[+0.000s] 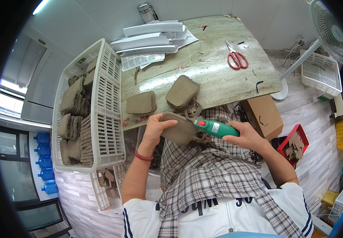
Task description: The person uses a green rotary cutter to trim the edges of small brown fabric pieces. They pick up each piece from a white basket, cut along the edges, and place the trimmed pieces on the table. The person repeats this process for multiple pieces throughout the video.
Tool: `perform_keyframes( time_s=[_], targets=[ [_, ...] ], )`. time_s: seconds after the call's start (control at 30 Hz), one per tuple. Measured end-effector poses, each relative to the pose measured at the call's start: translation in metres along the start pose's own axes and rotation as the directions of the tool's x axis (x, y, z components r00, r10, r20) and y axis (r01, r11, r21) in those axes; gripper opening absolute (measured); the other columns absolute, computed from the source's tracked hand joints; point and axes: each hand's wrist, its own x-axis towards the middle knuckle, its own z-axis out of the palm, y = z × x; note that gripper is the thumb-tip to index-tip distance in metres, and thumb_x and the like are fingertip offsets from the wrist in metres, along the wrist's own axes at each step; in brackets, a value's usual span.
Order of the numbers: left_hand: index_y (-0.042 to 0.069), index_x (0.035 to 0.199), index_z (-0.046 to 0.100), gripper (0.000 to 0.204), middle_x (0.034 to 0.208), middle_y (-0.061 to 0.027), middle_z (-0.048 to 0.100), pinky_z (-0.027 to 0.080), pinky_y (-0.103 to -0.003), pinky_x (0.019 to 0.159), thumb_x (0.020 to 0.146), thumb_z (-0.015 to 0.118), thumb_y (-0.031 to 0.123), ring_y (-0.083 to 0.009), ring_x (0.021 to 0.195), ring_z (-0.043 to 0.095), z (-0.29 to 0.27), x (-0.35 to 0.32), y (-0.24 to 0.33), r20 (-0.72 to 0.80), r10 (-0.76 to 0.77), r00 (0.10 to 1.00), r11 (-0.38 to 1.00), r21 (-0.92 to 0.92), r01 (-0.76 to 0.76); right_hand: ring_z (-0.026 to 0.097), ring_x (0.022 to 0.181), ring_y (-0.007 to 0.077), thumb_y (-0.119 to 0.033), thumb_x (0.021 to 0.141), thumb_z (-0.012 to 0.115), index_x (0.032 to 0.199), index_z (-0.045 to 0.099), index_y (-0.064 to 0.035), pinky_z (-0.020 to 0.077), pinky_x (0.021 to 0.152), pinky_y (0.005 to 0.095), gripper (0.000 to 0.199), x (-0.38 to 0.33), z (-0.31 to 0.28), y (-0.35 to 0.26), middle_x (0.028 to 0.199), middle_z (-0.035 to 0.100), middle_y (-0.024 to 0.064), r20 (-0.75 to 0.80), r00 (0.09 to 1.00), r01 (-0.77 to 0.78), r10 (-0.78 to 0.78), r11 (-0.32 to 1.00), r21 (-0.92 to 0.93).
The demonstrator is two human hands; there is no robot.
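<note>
**Trimming a brown piece over the lap**

The left hand (155, 129) is clamped on a flat brown fabric piece (178, 127), thumb on top and fingers beneath, holding it over a checked cloth (203, 174) spread across the lap. The right hand (246, 137) is wrapped tight round a green electric cutter (215, 128), its tip meeting the piece's right edge — scraps hang just below that spot.

Just beyond the hands, on the wooden table (219, 79), lie two small stacks of like pieces (141, 103) and (182, 92); whether these are finished or waiting cannot be told. Left of the left hand stands a white slatted basket (108, 119) packed with many more brown pieces, so, as a judgement, a good deal of the lot looks unhandled and the job seems around its middle at best.

Farther off past the right hand rest red-handled scissors (237, 58), with white papers (151, 41) at the table's far end — a red tray (294, 143) of cut bits sits to the right of the right hand.
</note>
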Motion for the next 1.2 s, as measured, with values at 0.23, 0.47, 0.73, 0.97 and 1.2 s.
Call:
perform_keyframes(
  time_s=[0.23, 0.47, 0.73, 0.97, 1.2],
  targets=[
    [-0.003, 0.095, 0.069, 0.019, 0.087, -0.0072, 0.071, 0.053, -0.025, 0.070, 0.077, 0.074, 0.002, -0.0112, 0.075, 0.065, 0.009, -0.002, 0.000, 0.098, -0.076, 0.992, 0.994, 0.080, 0.069, 0.061, 0.067, 0.0124, -0.027, 0.082, 0.073, 0.108, 0.061, 0.0031, 0.0491, 0.061, 0.0280, 0.042, 0.002, 0.007, -0.005, 0.076, 0.063, 0.0080, 0.005, 1.000, -0.009, 0.009, 1.000, 0.027],
    [-0.002, 0.093, 0.071, 0.018, 0.084, -0.0046, 0.071, 0.051, -0.022, 0.070, 0.075, 0.074, 0.000, -0.0091, 0.074, 0.064, 0.014, -0.004, 0.004, 0.194, -0.137, 0.972, 0.975, 0.198, 0.098, 0.060, 0.066, 0.0112, -0.026, 0.082, 0.073, 0.110, 0.061, 0.0026, 0.0487, 0.061, 0.0266, 0.041, 0.007, 0.009, -0.013, 0.076, 0.063, 0.0069, 0.043, 0.998, -0.044, 0.043, 0.999, 0.026],
    [0.001, 0.101, 0.069, 0.024, 0.094, -0.0037, 0.069, 0.050, -0.025, 0.079, 0.077, 0.071, 0.003, -0.0124, 0.086, 0.063, -0.015, -0.001, 0.016, 0.157, -0.048, 0.986, 0.957, 0.290, 0.001, 0.059, 0.063, 0.0092, -0.028, 0.084, 0.072, 0.107, 0.062, 0.0019, 0.0478, 0.058, 0.0251, 0.040, 0.017, 0.019, -0.010, 0.077, 0.063, 0.0053, 0.065, 0.994, -0.102, 0.088, 0.964, 0.246],
    [-0.001, 0.120, 0.057, 0.040, 0.108, -0.0094, 0.066, 0.051, -0.031, 0.085, 0.081, 0.068, 0.003, -0.0172, 0.094, 0.063, -0.156, 0.047, 0.015, -0.416, 0.245, 0.876, 0.969, 0.108, -0.220, 0.058, 0.061, 0.0084, -0.030, 0.084, 0.072, 0.105, 0.062, 0.0018, 0.0481, 0.056, 0.0254, 0.040, 0.008, 0.019, 0.007, 0.075, 0.062, 0.0043, -0.010, 0.987, -0.151, 0.161, 0.942, 0.300],
    [0.002, 0.124, 0.057, 0.058, 0.141, -0.0202, 0.041, 0.020, -0.051, 0.112, 0.077, 0.073, 0.032, -0.0382, 0.137, 0.026, -0.031, 0.080, -0.001, -0.015, 0.749, 0.663, 0.050, 0.998, -0.034, 0.057, 0.059, 0.0085, -0.032, 0.084, 0.072, 0.102, 0.062, 0.0014, 0.0478, 0.055, 0.0257, 0.039, -0.002, 0.020, 0.023, 0.072, 0.062, 0.0041, -0.139, 0.966, -0.170, 0.217, 0.941, 0.293]
  ],
)
